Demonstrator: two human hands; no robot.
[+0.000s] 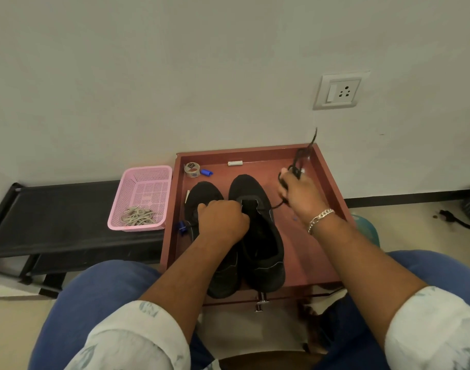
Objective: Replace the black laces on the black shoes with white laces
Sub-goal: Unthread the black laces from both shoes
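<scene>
The left hand (221,220) grips the right shoe (257,231), fingers curled, apparently at its tongue. The raised right hand (299,194) clutches the black lace (299,161).

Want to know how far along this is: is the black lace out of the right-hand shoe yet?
Not fully. The right hand holds the bunched black lace, and a strand still runs to the shoe.

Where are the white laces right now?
Head view, left side: the white laces lie in the pink basket on the black bench, left of the red tray.

Tape roll (192,169) (blue cap (206,172) beside)
</scene>
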